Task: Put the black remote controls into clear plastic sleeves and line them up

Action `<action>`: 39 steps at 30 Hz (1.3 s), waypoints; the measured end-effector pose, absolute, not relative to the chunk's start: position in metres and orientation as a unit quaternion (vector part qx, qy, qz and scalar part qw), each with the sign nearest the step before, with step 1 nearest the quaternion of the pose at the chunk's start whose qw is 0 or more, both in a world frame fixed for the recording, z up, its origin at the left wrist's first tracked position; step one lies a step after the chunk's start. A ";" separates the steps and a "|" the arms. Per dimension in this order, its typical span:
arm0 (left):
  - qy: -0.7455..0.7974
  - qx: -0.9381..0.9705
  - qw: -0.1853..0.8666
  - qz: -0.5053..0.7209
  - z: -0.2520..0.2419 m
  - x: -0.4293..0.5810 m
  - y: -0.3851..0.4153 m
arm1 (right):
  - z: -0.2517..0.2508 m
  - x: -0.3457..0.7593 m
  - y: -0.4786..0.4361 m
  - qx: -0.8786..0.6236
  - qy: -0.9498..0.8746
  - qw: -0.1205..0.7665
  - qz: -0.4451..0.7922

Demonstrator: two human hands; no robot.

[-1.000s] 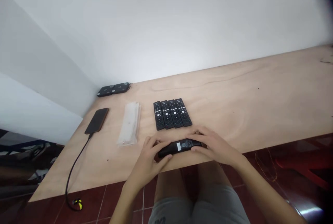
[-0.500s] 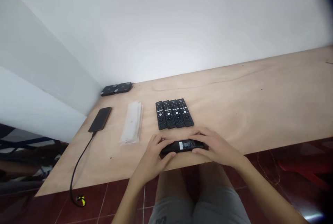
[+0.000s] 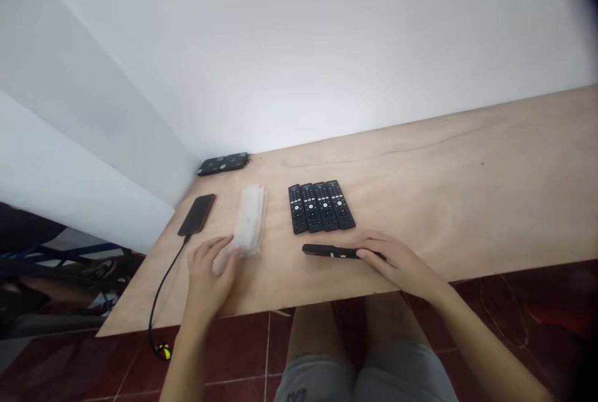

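One held remote (image 3: 324, 250) is in the right hand (image 3: 392, 263), near the front edge of the table (image 3: 430, 202), its long axis running across from left to right. The right thumb and fingers are closed on its right-hand end; the left end is free and points toward the left hand (image 3: 205, 277). Whether the remote touches the wood cannot be told. The governing relation is at the left: a stack of translucent sleeves (image 3: 249, 220) lies flat just right of and beyond the left fingertips, its long axis running away from the person with the far end leaning slightly right. The left hand is much the nearer; the right hand is well apart from the stack. The left thumb and fingers are spread, with nothing seen between them; contact of the thumb with the sleeves' near corner cannot be confirmed. A row of four remotes (image 3: 325, 207) lies side by side, buttons up, beyond the held one. Difference against the frame half a second earlier: both hands were then on the remote, its labelled back showing; now the left hand is off it and beside the sleeves, and the remote presents a narrow side. The row and the stack show no change of arrangement.
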State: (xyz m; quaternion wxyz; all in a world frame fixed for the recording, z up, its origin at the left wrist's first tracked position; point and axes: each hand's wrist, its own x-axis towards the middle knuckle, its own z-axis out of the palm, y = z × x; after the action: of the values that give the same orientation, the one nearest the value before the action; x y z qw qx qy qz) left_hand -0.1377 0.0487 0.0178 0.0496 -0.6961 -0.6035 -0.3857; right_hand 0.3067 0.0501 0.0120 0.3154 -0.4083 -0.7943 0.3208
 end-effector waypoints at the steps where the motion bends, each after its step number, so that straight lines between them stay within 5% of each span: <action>1: -0.603 -0.704 0.057 -0.373 0.017 -0.143 0.052 | 0.011 0.307 0.051 -0.412 -0.795 0.312 0.318; 14: -0.613 -0.680 0.041 -0.400 0.027 -0.112 0.042 | 0.004 0.305 0.048 -0.433 -0.808 0.313 0.247; 26: -0.586 -0.628 -0.314 -0.404 0.002 0.013 0.012 | 0.019 0.343 0.055 -0.377 -0.794 0.324 0.350; 39: -0.584 -0.679 -0.254 -0.367 0.014 0.038 0.018 | 0.009 0.354 0.050 -0.350 -0.789 0.337 0.375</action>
State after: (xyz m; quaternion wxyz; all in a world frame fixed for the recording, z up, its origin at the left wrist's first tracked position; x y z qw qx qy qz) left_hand 0.0383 0.0177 0.0141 -0.2537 -0.6786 -0.5835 -0.3668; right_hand 0.3539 0.0500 0.0090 0.3375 -0.3503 -0.7893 0.3746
